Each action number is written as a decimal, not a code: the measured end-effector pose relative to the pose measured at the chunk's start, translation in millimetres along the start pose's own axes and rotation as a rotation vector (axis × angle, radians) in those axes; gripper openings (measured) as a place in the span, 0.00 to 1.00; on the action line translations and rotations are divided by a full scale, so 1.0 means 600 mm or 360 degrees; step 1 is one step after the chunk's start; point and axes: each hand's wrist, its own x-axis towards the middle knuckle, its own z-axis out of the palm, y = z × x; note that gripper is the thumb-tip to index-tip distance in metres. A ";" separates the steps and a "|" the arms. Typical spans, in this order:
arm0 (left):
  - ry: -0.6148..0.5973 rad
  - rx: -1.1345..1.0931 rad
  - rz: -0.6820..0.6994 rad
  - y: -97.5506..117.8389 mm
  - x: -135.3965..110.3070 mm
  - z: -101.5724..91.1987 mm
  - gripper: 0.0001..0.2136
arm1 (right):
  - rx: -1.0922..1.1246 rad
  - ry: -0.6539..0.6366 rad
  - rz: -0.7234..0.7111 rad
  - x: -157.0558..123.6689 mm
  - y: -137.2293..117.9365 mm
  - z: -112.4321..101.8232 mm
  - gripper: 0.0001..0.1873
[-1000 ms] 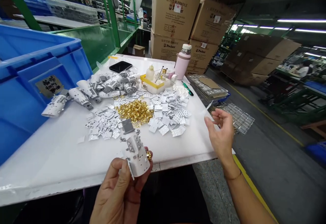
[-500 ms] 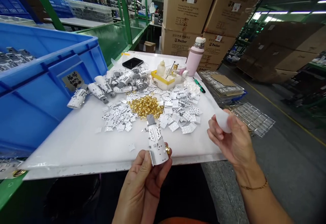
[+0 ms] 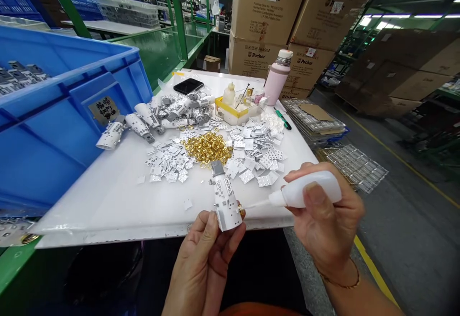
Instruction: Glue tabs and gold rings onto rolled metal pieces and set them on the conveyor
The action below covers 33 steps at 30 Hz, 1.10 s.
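Over the white table's near edge (image 3: pixel 108 240), the left hand (image 3: pixel 201 258) pinches a perforated white tube (image 3: pixel 227 206) steady while the right hand (image 3: pixel 327 220) clenches a squeeze bottle (image 3: pixel 309 190) (fine nozzle (image 3: pixel 275 200) nicely close).

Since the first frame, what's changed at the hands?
The right hand has moved inward and now grips a white squeeze bottle, its thin nozzle pointing left toward the perforated white part. The left hand still holds that part. The pile of gold rings stayed as it was.
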 end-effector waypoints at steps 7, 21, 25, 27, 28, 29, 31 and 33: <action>-0.0050 0.0019 -0.0029 0.002 -0.002 -0.007 0.07 | -0.0056 -0.0010 -0.0092 -0.002 0.002 0.005 0.10; -0.0049 0.0030 -0.0025 0.002 0.001 0.000 0.07 | -0.0138 -0.0020 -0.0186 -0.001 0.001 0.005 0.09; -0.0046 0.0005 -0.0026 0.000 0.001 0.001 0.07 | -0.0134 -0.0014 -0.0181 0.000 -0.001 0.005 0.09; -0.0058 0.0014 -0.0028 -0.001 -0.001 0.002 0.06 | -0.0125 -0.0006 -0.0169 0.000 -0.003 0.006 0.08; -0.0068 0.0021 -0.0028 -0.002 -0.001 0.001 0.06 | -0.0121 -0.0002 -0.0164 0.000 -0.004 0.005 0.08; -0.0074 0.0027 -0.0030 -0.002 -0.002 0.001 0.06 | -0.0119 0.0003 -0.0167 0.000 -0.004 0.005 0.08; -0.0084 0.0030 -0.0035 -0.003 -0.002 0.001 0.07 | -0.0117 0.0010 -0.0175 0.000 -0.004 0.005 0.08; -0.0081 0.0024 -0.0030 -0.003 -0.002 0.001 0.06 | -0.0107 0.0007 -0.0179 0.001 -0.004 0.006 0.08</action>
